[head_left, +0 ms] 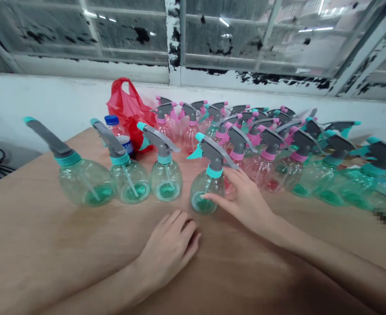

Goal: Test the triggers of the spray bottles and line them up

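A green spray bottle (209,186) with a grey trigger head and teal collar stands on the wooden table (48,249). My right hand (245,199) touches its right side, thumb and fingers apart around the round body. My left hand (171,247) rests flat on the table just in front of the bottle, fingers loosely curled and holding nothing. Three more green spray bottles (129,179) stand in a row to the left.
Several pink and green spray bottles (265,153) crowd the back and right of the table. A red plastic bag (127,107) and a water bottle with a blue cap (119,131) sit at the back left. A white wall and window run behind.
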`<state>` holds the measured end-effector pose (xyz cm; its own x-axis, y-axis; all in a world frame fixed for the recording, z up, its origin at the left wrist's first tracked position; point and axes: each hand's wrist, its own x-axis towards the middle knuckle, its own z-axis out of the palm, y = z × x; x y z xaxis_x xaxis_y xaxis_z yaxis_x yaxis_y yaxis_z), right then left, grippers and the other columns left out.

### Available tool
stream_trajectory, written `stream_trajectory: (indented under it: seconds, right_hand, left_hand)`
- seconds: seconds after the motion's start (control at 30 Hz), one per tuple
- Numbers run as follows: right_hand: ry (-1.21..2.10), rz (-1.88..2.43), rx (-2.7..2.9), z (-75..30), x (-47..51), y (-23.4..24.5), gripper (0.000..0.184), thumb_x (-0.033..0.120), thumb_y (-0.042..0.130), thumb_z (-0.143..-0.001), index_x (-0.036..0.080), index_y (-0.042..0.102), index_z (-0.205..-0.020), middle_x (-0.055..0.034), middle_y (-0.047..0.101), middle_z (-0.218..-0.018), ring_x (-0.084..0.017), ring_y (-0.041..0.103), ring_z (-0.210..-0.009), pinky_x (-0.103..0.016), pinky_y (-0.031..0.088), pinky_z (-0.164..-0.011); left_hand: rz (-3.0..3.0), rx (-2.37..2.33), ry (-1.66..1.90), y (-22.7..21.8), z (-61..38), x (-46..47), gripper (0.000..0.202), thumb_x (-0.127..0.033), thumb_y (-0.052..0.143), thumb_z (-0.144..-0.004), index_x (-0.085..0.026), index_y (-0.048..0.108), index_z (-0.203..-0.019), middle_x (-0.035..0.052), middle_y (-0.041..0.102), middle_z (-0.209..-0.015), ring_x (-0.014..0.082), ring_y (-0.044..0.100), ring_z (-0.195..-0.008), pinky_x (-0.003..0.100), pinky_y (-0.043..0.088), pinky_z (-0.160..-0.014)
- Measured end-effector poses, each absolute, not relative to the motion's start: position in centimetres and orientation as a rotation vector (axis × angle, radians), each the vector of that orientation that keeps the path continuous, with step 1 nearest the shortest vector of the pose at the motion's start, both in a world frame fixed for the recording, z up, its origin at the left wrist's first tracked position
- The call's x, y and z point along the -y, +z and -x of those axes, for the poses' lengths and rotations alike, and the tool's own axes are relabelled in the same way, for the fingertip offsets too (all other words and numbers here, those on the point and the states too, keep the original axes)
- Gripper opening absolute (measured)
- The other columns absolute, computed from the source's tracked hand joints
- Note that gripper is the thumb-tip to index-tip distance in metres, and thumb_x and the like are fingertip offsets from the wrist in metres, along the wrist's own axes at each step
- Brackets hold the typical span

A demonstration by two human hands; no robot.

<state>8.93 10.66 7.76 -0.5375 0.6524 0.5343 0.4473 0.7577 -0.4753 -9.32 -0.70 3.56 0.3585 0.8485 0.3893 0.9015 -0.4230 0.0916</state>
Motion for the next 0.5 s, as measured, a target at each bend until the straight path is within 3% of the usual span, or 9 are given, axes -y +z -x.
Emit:
stream_trajectory:
  seconds: [0.17,0.33,0.5]
  right_hand:
    - [0.269,0.929,2.206,-7.7,-11.2,7.5,0.055,0.058,0.064,-0.081,0.016,0.057,-0.116,-0.0118,0.066,-0.109,-0.032,0.057,-0.103,-0.048,0.047,-0.087]
    - [0.223,0.961,2.229,-6.7,-11.6,8.1,0.053,0.057,0.064,-0.082,0.014,0.058,-0.113,-0.0126,0.067,-0.104,-0.034,0.056,-0.105,-0.045,0.049,-0.081]
    - [0.237,1.012,2.250,-6.0,-12.1,8.7,0.063,0.054,0.066,-0.081,0.012,0.052,-0.126,-0.0145,0.067,-0.102,-0.033,0.061,-0.097,-0.045,0.052,-0.075]
  left_hand:
    - [2.507,1.616,-0.623,3.5,9.3,0.7,0.021,-0.017,0.040,-0.096,-0.017,0.061,-0.092,0.0070,0.060,-0.086,0.0246,0.058,-0.080,0.037,0.050,-0.066]
    - [2.573,1.644,-0.718,3.5,9.3,0.6,0.021,-0.017,0.040,-0.097,-0.018,0.060,-0.100,0.0080,0.062,-0.095,0.0246,0.058,-0.086,0.039,0.051,-0.074]
    - [2.614,1.627,-0.797,3.3,9.3,0.5,0.019,-0.017,0.042,-0.097,-0.018,0.058,-0.106,0.0089,0.062,-0.104,0.0254,0.059,-0.094,0.042,0.052,-0.081]
